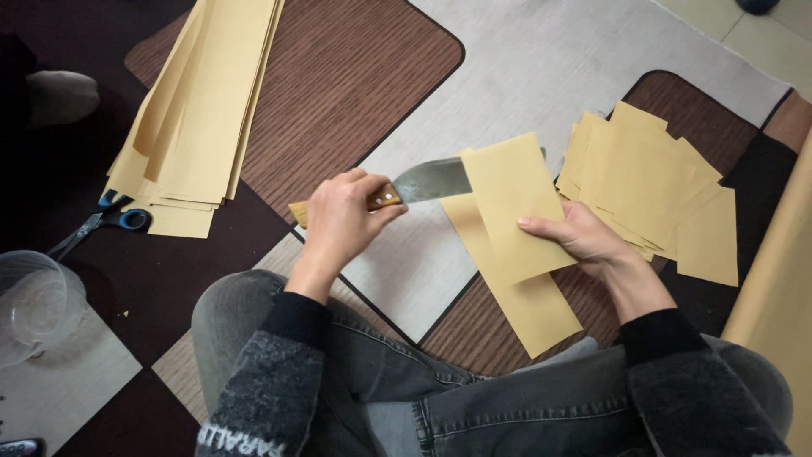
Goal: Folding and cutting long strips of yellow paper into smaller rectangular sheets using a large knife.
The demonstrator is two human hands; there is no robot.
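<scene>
The left hand [338, 222] is clenched around the wooden, riveted handle of a broad steel knife [427, 180], whose blade runs to the right and disappears into the fold of a long strip of tan kraft paper [516, 254]. The right hand [584, 237] grips that strip from the right side, fingers on top of the folded-over upper flap, thumb out of sight beneath, so the paper is held up above the lap while the lower end hangs down toward the grey jeans [406, 389]. The blade sits inside the crease, edge against the fold; how far it has gone through cannot be told, since the flap hides the tip.

Judging by how things lie, the work is well under way but far from over. A loose pile of short tan paper rectangles [651, 182] rests on the brown and pale patterned floor mat [355, 76] just beyond the right hand, apparently pieces already cut. A thick stack of long uncut tan paper strips [199, 118] lies well apart at the upper left, and it looks much larger than the cut pile. Blue-handled scissors [101, 222] lie beside that stack, untouched, and a clear plastic cup [34, 300] stands near the left edge
</scene>
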